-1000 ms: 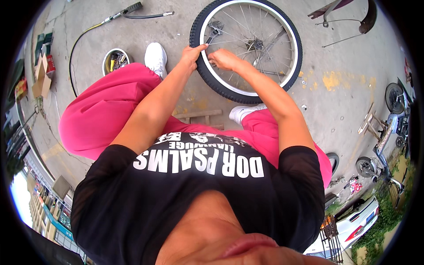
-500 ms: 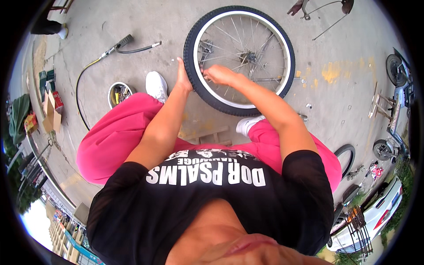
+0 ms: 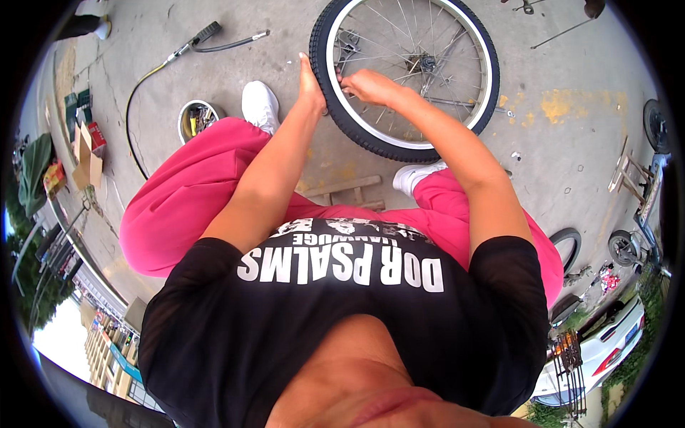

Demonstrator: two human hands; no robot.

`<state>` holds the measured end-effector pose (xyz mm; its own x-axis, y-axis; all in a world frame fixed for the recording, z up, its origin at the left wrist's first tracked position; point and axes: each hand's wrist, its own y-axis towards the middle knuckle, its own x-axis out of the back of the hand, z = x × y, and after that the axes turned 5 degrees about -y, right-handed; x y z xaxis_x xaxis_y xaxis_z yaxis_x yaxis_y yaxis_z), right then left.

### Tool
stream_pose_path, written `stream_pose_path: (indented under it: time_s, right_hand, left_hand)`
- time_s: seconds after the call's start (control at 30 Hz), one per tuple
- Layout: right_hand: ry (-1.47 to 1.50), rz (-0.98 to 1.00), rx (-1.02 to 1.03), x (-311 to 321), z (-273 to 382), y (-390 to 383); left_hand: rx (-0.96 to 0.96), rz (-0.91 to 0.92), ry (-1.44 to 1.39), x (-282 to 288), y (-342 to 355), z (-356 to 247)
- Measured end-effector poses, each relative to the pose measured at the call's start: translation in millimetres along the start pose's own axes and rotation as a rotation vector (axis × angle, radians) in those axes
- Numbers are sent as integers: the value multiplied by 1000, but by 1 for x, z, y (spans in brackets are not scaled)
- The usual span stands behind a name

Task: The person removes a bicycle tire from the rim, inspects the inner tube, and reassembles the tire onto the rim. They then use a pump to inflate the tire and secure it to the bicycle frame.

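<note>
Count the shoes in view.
3: the wearer's left white sneaker beside the bucket, right white sneaker near the bicycle wheel, and another person's shoe at upper left. Others may be hidden.

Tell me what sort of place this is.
Probably an outdoor bicycle-repair spot: a detached bicycle wheel, a bucket of what look like tools, and a white car nearby.

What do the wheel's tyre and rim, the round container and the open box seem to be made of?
Tyre: probably rubber, matte black with a knobbly tread.
Rim: likely metal, given its smooth, silvery-white finish, possibly painted.
Round container: pale and smooth; plastic or painted metal, I cannot tell.
Open box: apparently cardboard, matte brown with folded flaps.
</note>
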<state>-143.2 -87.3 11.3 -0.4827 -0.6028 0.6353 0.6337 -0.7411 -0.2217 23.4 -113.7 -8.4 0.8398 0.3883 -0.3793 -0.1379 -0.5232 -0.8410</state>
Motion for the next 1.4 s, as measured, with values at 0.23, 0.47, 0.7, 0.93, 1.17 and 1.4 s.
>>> stream_pose_path:
  time_s: [0.23, 0.47, 0.7, 0.93, 1.17, 1.4]
  right_hand:
    - [17, -25, -52, 0, 0, -1]
    - [-156, -84, -10, 4, 3, -2]
    - [-129, -136, 14, 9, 2, -5]
    - [57, -119, -12, -10, -2, 2]
    - [-229, 8, -24, 14, 8, 0]
    - [-247, -18, -84, 13, 7, -10]
  left_hand:
    - [162, 127, -312, 13, -32, 9]
    - [142, 46, -184, 16, -23, 30]
    - [135, 51, -177, 16, -23, 27]
    - [203, 40, -225, 20, -7, 28]
    - [190, 205, -171, 30, -14, 27]
    - [175, 300, -171, 21, -14, 26]
